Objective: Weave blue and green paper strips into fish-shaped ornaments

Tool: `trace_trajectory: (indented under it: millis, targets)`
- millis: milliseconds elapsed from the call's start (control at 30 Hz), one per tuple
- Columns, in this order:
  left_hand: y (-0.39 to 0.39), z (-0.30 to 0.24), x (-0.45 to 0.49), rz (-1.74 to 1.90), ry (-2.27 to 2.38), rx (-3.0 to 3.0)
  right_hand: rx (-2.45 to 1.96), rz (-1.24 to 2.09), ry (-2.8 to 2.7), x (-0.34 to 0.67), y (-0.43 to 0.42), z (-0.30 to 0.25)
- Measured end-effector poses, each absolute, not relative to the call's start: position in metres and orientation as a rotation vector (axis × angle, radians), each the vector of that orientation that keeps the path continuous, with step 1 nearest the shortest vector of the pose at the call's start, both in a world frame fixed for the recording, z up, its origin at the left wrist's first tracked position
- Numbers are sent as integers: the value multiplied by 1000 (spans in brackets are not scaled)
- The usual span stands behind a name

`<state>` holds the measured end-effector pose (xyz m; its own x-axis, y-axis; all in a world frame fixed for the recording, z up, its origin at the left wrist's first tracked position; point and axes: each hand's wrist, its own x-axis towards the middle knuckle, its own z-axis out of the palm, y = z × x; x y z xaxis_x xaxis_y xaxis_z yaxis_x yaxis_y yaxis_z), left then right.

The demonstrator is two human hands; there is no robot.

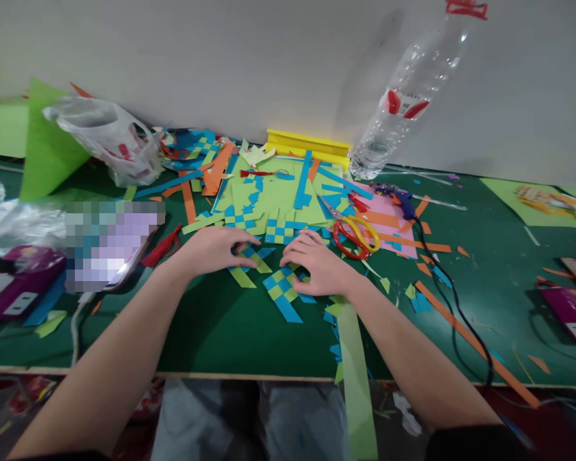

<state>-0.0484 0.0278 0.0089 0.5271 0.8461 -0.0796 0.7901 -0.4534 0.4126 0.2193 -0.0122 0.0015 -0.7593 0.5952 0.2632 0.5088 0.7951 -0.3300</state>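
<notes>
My left hand (214,251) is over the table with thumb and fingers apart in a curve, at the edge of a blue and green woven paper piece (255,257). My right hand (324,264) bends over a second woven paper piece (282,291), its fingertips at the paper and a gap between thumb and fingers; part of this piece is hidden beneath the hand. Just beyond both hands lies another checkered paper weave (279,230). Scissors (352,234) with red and yellow handles rest past my right hand, blades partly open.
A clear bottle (403,102) leans at the wall beside a yellow holder (312,146). A glue gun (403,200) trails a black cable at right. A phone (115,246) and red tassel (164,248) lie left. A green paper strip (358,378) hangs over the front edge.
</notes>
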Motion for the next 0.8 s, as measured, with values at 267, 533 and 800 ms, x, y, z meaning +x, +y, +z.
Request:
trace_trajectory:
  millis: [267,533,800]
  targets:
    - [28,24,-57,-74,1328,2347,-790,346,-2596,217,-14,0]
    - [28,27,-66,-190,1337,2269,-778,391,-2637,215,-14,-2]
    - [28,30,-71,-233,1381,2209,-804,409,-2623,218,-11,-2]
